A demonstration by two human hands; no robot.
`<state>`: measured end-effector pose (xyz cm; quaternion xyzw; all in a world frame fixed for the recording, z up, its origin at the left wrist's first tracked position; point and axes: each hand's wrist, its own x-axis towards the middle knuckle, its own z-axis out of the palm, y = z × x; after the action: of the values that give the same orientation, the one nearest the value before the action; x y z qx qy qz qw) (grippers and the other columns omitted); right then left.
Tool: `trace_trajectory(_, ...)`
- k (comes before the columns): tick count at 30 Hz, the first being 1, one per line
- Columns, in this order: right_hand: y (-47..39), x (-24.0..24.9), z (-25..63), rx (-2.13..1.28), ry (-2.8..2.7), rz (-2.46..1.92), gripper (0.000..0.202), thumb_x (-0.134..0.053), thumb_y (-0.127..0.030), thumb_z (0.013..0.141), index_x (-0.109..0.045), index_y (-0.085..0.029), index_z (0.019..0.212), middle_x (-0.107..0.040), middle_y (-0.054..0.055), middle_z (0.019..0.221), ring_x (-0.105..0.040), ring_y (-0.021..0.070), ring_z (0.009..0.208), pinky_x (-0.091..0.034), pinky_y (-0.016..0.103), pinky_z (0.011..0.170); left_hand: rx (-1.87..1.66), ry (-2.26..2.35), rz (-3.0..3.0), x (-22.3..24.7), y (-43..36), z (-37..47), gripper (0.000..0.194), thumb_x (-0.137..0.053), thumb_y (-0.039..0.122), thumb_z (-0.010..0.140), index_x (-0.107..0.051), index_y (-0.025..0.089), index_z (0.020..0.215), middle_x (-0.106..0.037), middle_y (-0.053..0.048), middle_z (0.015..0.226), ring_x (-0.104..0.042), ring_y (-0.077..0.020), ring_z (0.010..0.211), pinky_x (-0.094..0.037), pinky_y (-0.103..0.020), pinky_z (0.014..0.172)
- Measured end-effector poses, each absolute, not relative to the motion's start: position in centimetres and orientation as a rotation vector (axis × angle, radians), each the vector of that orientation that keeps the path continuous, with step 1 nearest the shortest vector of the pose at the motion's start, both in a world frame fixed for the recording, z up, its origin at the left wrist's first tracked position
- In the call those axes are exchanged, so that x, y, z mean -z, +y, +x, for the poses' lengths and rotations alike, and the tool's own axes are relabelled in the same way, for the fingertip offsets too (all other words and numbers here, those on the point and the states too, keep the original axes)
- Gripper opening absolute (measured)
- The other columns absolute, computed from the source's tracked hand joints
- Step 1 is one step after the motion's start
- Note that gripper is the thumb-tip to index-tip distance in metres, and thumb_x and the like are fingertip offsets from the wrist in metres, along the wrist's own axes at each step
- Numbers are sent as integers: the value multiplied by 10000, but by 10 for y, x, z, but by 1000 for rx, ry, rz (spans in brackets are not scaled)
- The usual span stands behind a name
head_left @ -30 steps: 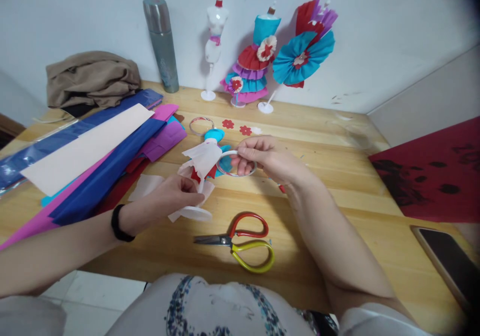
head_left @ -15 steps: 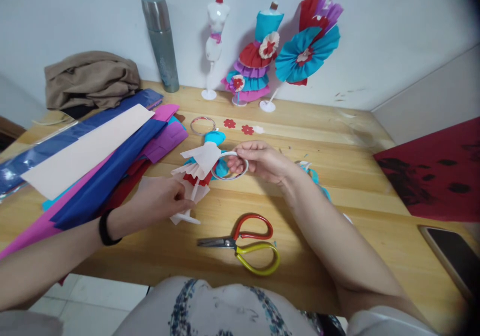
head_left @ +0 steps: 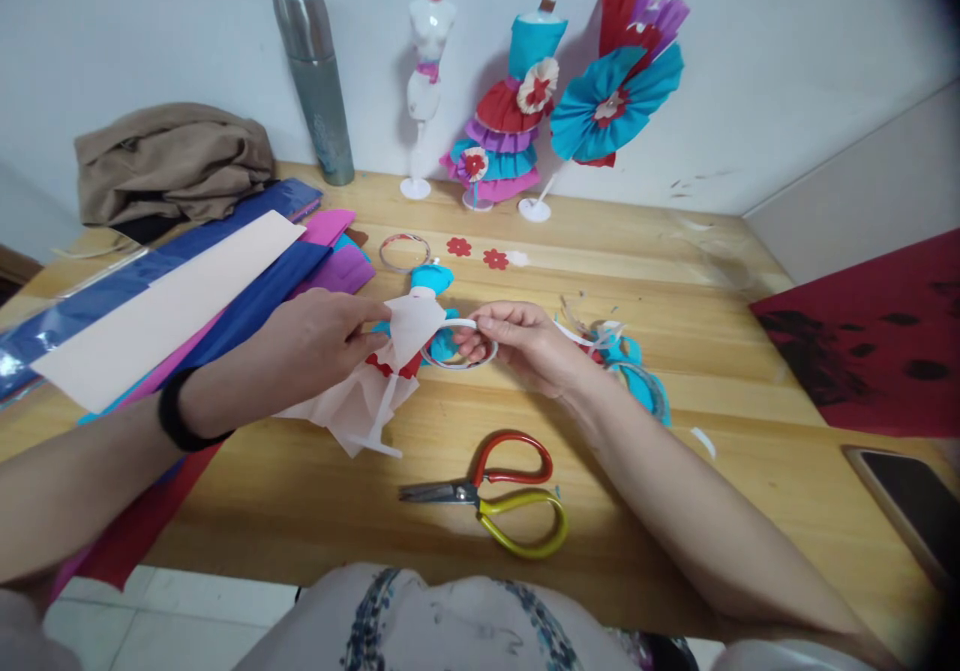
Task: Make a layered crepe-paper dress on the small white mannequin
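A small dress-form figure lies on the table in a blue paper top (head_left: 433, 279), a red frill (head_left: 409, 365) and pale crepe paper (head_left: 416, 326). Its white stand (head_left: 382, 416) points toward me. My left hand (head_left: 315, 341), with a black wristband, has its fingers closed at the left edge of the pale paper at the waist. A narrow roll of tape (head_left: 461, 324) is pinched at its right side between the thumb and fingers of my right hand (head_left: 525, 343), just beside the figure. Scissors (head_left: 480, 496) with red and yellow handles lie nearer me.
Coloured paper sheets (head_left: 172, 311) spread along the left. Behind stand a flask (head_left: 319, 101), a bare white dress form (head_left: 429, 51) and two paper-dressed ones (head_left: 517, 116). Another tape ring (head_left: 405, 238) and paper flowers (head_left: 495, 259) lie beyond the figure. A phone (head_left: 911, 506) is at right.
My left hand has moved up from near the figure's stand to the pale paper at its waist. My right hand keeps the tape roll in nearly the same spot.
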<state>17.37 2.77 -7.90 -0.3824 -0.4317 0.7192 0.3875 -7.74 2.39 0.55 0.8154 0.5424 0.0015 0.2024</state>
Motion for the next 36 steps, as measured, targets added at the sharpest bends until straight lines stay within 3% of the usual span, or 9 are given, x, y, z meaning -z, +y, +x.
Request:
trace_trajectory(4, 25, 80, 174, -1782, -1138, -991, 376, -889, -505, 658, -787, -161, 769, -758, 57, 724, -680, 127, 648, -528, 236, 632, -235, 1323, 2309, -2, 22, -60, 242, -514, 245, 879, -733, 193, 968, -536, 12, 610, -437, -131, 559, -298, -253, 575)
trace_trajectory(10, 24, 85, 175, -1709, -1194, -963, 384, -876, -536, 667, -748, -175, 694, -710, 8, 621, -612, 94, 549, -502, 227, 593, -38, 732, 1983, -23, 26, -55, 203, -618, 257, 811, -792, 241, 915, -672, -12, 692, -542, -122, 592, -378, -243, 578)
trace_trajectory(13, 25, 89, 177, -1701, -1217, -959, 379, -874, -544, 670, -762, -187, 731, -728, 7, 650, -634, 100, 574, -513, 229, 610, -52, 810, 1794, -28, 44, -61, 237, -763, 354, 693, -806, 210, 876, -574, 16, 528, -483, -108, 493, -339, -249, 506)
trace_trajectory(16, 26, 93, 180, -1698, -1244, -965, 392, -867, -553, 676, -774, -186, 776, -760, 33, 720, -674, 122, 635, -539, 250, 658, -267, 950, 1793, -18, 63, -61, 212, -743, 347, 704, -766, 164, 807, -632, -2, 617, -541, -115, 565, -382, -244, 540)
trace_trajectory(21, 28, 95, 184, -1658, -1316, -962, 375, -850, -548, 705, -780, -193, 804, -768, 41, 753, -683, 133, 659, -559, 278, 695, -390, 851, 1708, 3, 79, -51, 283, -702, 285, 740, -673, 135, 978, -703, -28, 746, -548, -98, 569, -401, -222, 523)
trace_trajectory(23, 28, 95, 185, -1648, -1331, -968, 372, -847, -556, 704, -780, -198, 782, -767, 37, 743, -681, 134, 650, -562, 278, 685, -518, 830, 1663, 4, 82, -51, 350, -665, 284, 789, -629, 143, 1108, -706, -15, 748, -511, -87, 541, -392, -220, 515)
trace_trajectory(25, 28, 95, 185, -1650, -1325, -968, 367, -850, -556, 699, -784, -204, 783, -772, 34, 748, -688, 131, 658, -563, 271, 687, -582, 883, 1676, 2, 84, -54, 310, -640, 259, 816, -643, 142, 1103, -665, 9, 693, -475, -76, 526, -357, -210, 507)
trace_trajectory(30, 28, 95, 184, -1656, -1323, -958, 351, -859, -544, 690, -786, -216, 792, -777, 28, 742, -693, 135, 652, -572, 278, 681, -211, 898, 1879, 1, 86, -62, 101, -671, 209, 738, -740, 144, 775, -643, -3, 645, -532, -105, 584, -374, -212, 548)
trace_trajectory(36, 26, 92, 184, -1645, -1368, -965, 371, -840, -543, 720, -794, -191, 825, -786, 45, 778, -704, 135, 692, -570, 265, 700, -45, 714, 2368, 11, 73, -63, 230, -558, 117, 755, -777, 188, 762, -689, -41, 934, -606, -148, 858, -434, -218, 757)
